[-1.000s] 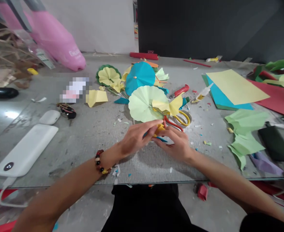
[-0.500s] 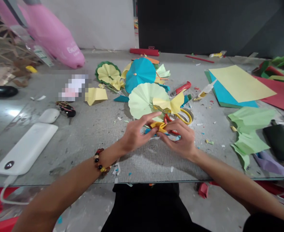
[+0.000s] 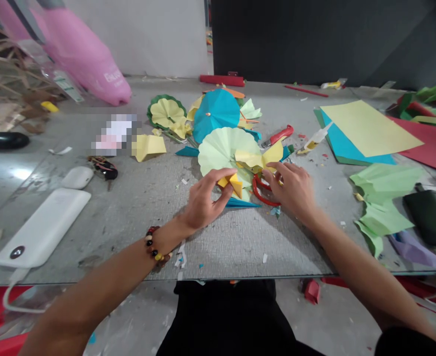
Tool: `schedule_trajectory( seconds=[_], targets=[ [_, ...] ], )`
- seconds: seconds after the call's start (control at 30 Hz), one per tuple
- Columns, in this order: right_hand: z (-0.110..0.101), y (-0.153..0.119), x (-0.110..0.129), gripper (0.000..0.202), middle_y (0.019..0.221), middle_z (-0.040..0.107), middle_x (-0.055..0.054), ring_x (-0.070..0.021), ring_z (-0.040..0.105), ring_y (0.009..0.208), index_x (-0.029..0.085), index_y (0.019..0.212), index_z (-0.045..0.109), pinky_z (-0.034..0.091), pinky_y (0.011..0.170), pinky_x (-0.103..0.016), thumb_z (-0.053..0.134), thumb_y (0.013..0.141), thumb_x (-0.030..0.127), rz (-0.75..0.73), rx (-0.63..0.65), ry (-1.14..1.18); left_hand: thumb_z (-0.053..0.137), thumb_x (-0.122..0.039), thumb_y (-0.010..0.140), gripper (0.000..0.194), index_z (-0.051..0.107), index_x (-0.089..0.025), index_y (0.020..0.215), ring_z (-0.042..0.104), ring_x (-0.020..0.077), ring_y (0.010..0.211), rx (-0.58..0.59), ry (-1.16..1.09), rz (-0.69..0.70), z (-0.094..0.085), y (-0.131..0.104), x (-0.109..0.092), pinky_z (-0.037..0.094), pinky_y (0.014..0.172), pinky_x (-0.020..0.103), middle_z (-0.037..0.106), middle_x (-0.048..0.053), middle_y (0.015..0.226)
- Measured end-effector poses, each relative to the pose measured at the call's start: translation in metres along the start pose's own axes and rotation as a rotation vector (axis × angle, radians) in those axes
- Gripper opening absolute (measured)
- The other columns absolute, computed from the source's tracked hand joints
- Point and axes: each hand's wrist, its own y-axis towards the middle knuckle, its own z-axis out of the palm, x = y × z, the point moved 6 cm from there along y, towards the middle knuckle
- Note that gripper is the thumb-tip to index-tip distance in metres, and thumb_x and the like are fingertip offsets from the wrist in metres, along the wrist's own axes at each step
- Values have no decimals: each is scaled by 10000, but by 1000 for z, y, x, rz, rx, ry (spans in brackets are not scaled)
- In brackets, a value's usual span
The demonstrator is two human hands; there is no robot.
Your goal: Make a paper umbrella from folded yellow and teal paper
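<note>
My left hand (image 3: 206,198) pinches a small folded piece of yellow-orange paper (image 3: 235,185) between thumb and fingers. My right hand (image 3: 294,190) has come away from it, its thumb and forefinger apart over the red loop handles (image 3: 257,190) of what look like scissors. Whether those fingertips touch anything is hard to see. Just beyond them lies a pale yellow folded paper shape (image 3: 258,157), on top of a pleated light green paper disc (image 3: 218,151). A folded blue paper strip (image 3: 242,203) rests below the yellow-orange piece.
Behind stand a blue pleated paper disc (image 3: 218,113) and a green-and-yellow one (image 3: 166,111). A red-handled cutter (image 3: 279,136) and a glue bottle (image 3: 316,138) lie right of them. Coloured sheets (image 3: 369,128) and crumpled green paper (image 3: 383,195) are at right, a white power bank (image 3: 45,227) at left.
My right hand has let go of the yellow-orange paper and moved right, over the red handles. My left hand still holds the paper, now slightly higher and further left.
</note>
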Motion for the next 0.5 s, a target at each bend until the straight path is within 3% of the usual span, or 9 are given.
schedule_trajectory(
  seconds=[0.07, 0.13, 0.27, 0.33, 0.43, 0.5],
  targets=[
    [6, 2, -5, 298, 769, 723, -72, -222, 681, 767, 210, 996, 771, 515, 735, -375, 558, 1004, 419, 6, 13, 53, 581, -220, 1010, 265, 574, -236, 1274, 716, 145, 889, 13, 9, 11, 1, -1, -1, 635, 812, 269, 737, 56, 1123],
    [8, 3, -8, 289, 943, 767, -99, -255, 707, 886, 219, 1144, 741, 544, 805, -428, 558, 1001, 390, 14, 11, 154, 581, -202, 1004, 271, 575, -234, 1273, 713, 145, 887, 19, 9, 19, 1, -1, -2, 631, 810, 269, 738, 54, 1117],
    [5, 6, -9, 710, 1416, 644, -139, -316, 670, 1176, 274, 1578, 367, 552, 952, -521, 657, 943, 408, -4, 25, 309, 592, -165, 986, 288, 577, -228, 1267, 715, 147, 903, 17, -9, 31, 1, 1, -4, 627, 817, 268, 743, 52, 1110],
    [1, 5, -7, 722, 1339, 698, -115, -304, 689, 1158, 290, 1601, 308, 550, 977, -519, 634, 963, 381, 7, 24, 352, 602, -155, 979, 305, 580, -227, 1274, 712, 138, 882, 22, -13, 32, 1, 1, -4, 625, 814, 260, 745, 50, 1112],
    [-9, 0, 6, 423, 1010, 787, -52, -243, 737, 969, 268, 1431, 539, 578, 919, -447, 538, 1017, 351, -27, -22, 428, 612, -165, 979, 360, 564, -226, 1330, 714, 132, 875, 40, 2, 11, 3, 0, -3, 621, 804, 247, 745, 54, 1133],
    [-13, -8, 25, 282, 909, 768, -31, -195, 729, 828, 246, 1209, 664, 599, 780, -359, 612, 978, 399, -138, -8, 539, 614, -188, 986, 403, 539, -222, 1381, 718, 133, 885, 58, 11, 6, 5, -2, -2, 620, 805, 246, 741, 64, 1160]
  ],
)
